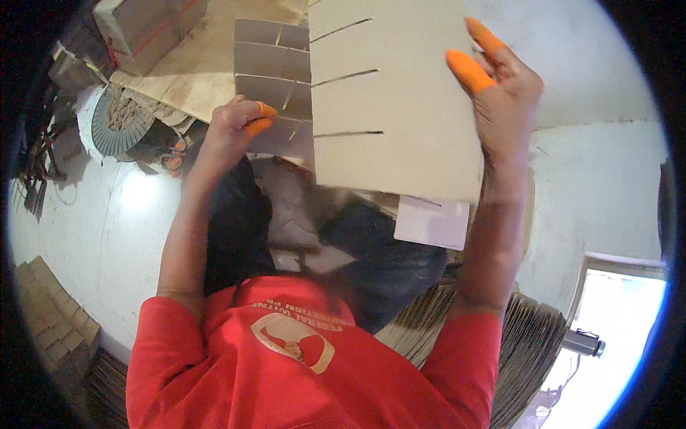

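A pale grey-brown slotted cardboard sheet (pixel 400 107) fills the upper middle of the view, cut with three narrow parallel slits running in from its left edge. The right hand (pixel 504 93) grips its right edge, with orange finger cots on two fingertips. The left hand (pixel 232 132) is closed on an interlocked cardboard divider grid (pixel 275 64) just behind the sheet's left side. A stack of flat cardboard (pixel 522 350) lies below on the right; the pale floor (pixel 107 236) to the left is open.
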Demonstrator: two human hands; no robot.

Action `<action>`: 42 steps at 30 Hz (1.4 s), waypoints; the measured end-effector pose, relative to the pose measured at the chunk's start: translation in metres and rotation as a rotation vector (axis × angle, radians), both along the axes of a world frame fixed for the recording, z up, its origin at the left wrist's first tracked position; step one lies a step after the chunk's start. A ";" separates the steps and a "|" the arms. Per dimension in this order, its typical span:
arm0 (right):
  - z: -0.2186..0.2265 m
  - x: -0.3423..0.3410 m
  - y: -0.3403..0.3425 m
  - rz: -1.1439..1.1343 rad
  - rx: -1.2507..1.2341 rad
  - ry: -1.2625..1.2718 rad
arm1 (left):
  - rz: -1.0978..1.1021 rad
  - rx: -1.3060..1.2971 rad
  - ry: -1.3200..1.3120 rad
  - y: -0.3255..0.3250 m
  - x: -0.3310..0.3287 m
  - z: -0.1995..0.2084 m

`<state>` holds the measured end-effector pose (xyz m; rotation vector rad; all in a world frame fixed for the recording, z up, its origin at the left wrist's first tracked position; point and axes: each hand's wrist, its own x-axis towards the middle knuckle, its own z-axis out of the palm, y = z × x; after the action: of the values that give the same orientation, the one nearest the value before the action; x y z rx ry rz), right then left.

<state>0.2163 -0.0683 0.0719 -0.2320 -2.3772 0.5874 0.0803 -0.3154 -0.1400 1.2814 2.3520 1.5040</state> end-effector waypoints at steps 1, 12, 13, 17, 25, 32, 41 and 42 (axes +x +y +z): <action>-0.003 -0.009 -0.005 -0.019 0.117 -0.042 | -0.005 0.001 -0.013 0.000 0.002 0.002; 0.020 -0.057 -0.037 0.106 -0.265 -0.230 | 0.017 0.170 0.033 0.002 -0.001 -0.004; 0.017 -0.059 -0.036 0.107 -0.242 -0.218 | 0.018 0.175 0.017 0.003 -0.001 -0.002; 0.012 -0.064 -0.034 0.187 -0.273 -0.130 | -0.009 0.113 0.010 0.000 -0.004 -0.002; 0.001 -0.064 -0.036 0.116 -0.131 -0.207 | -0.011 0.107 -0.011 0.001 -0.008 -0.013; -0.003 -0.090 -0.035 0.241 0.118 -0.271 | -0.012 0.090 -0.009 0.000 -0.009 -0.012; -0.095 -0.105 -0.038 0.138 0.302 -0.256 | 0.002 0.164 -0.045 0.008 -0.005 -0.006; -0.100 -0.108 -0.033 0.136 0.263 -0.236 | 0.001 0.164 -0.050 0.008 -0.005 -0.006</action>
<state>0.1086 -0.1016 -0.0278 -0.0230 -2.6832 0.3158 0.0756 -0.3077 -0.1462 1.2589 2.2399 1.7395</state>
